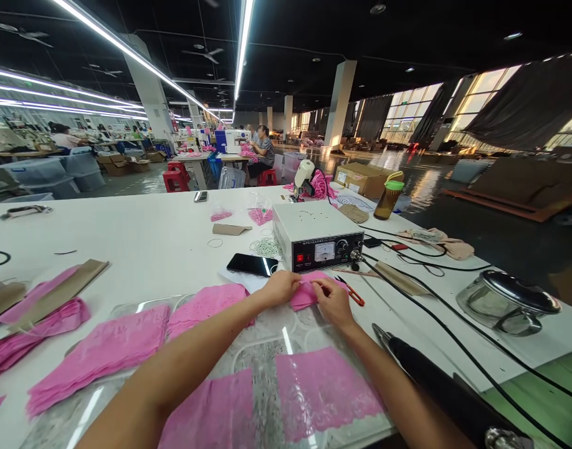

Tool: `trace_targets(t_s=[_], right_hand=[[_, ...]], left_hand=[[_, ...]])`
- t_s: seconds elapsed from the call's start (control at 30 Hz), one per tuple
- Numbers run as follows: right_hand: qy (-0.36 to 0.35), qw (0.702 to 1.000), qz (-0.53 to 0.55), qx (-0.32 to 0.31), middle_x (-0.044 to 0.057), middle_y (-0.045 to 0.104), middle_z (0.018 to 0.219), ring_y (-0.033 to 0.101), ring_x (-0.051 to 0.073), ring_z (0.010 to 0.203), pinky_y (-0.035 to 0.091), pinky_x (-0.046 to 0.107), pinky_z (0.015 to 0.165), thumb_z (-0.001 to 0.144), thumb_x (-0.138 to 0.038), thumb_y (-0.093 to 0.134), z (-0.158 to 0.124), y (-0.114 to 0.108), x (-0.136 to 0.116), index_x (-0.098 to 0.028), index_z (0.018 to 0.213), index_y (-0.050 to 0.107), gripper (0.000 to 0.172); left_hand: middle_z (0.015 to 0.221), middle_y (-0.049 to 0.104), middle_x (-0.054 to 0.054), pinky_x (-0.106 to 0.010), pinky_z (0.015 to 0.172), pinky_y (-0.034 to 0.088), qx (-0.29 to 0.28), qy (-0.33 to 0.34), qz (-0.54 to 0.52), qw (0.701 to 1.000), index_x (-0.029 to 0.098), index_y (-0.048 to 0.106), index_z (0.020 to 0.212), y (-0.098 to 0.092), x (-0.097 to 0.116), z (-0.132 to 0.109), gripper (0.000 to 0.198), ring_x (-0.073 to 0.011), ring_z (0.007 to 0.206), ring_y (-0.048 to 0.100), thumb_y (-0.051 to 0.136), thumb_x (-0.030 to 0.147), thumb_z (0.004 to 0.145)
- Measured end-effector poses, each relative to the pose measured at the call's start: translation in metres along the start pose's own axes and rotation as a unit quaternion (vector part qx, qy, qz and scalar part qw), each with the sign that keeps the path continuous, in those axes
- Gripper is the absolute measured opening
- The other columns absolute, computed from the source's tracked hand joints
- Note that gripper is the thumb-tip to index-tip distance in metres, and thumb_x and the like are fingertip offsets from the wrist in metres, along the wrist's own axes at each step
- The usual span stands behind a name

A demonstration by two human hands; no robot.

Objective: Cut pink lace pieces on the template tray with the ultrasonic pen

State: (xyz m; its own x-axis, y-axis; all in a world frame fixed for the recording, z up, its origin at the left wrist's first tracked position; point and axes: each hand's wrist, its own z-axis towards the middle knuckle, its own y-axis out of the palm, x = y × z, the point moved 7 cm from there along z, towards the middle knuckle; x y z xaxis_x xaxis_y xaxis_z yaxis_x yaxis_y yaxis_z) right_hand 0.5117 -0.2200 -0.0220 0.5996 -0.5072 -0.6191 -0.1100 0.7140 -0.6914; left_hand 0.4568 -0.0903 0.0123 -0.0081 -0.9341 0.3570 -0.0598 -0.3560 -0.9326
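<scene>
Between my two hands, just in front of the white control box, is a small piece of pink fabric. My left hand pinches its left edge, and my right hand pinches its upper right side. Nearer to me, two flat pink pieces lie on the clear-covered mat: one pink panel on the right and another pink panel partly under my left forearm. Left of my arm sit a stack of pink pieces and a second pink stack. Orange-handled thread snips lie beside my right hand.
A black handheld tool with a metal tip lies right of my forearm, with black cables running past it. A lidded glass pot, a phone and a brown bottle stand or lie around. A person sits farther back.
</scene>
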Motion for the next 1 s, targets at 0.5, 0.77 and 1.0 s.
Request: trace_targets(t_s=[0.5,0.77,1.0], right_hand=[[0.202,0.955,-0.215,0.016,0.009,0.06,0.124,0.062,0.02,0.105,0.054,0.042,0.089,0.093,-0.038,0.058,-0.008,-0.044,0.068,-0.019,0.12,0.059,0.033],[0.208,0.951,-0.23,0.002,0.009,0.06,0.124,0.062,0.021,0.105,0.054,0.043,0.089,0.093,-0.038,0.058,-0.01,-0.042,0.069,-0.019,0.121,0.058,0.034],[0.182,0.964,-0.19,0.047,0.01,0.06,0.123,0.062,0.021,0.104,0.055,0.042,0.088,0.092,-0.038,0.059,-0.004,-0.043,0.082,-0.017,0.122,0.057,0.037]], left_hand=[[0.12,0.061,-0.009,-0.041,0.087,0.055,0.056,0.013,0.094,0.994,0.016,0.059,0.121,0.017,0.0,-0.004,0.03,-0.021,0.102,0.063,0.058,0.034,0.097],[0.12,0.061,-0.009,-0.042,0.088,0.055,0.073,0.072,0.149,0.984,0.015,0.058,0.121,0.033,0.004,-0.007,0.03,-0.0216,0.103,0.063,0.059,0.033,0.096],[0.12,0.061,-0.009,-0.043,0.088,0.055,0.082,0.091,0.181,0.976,0.015,0.058,0.121,0.036,0.009,-0.009,0.031,-0.0217,0.103,0.063,0.059,0.033,0.096]])
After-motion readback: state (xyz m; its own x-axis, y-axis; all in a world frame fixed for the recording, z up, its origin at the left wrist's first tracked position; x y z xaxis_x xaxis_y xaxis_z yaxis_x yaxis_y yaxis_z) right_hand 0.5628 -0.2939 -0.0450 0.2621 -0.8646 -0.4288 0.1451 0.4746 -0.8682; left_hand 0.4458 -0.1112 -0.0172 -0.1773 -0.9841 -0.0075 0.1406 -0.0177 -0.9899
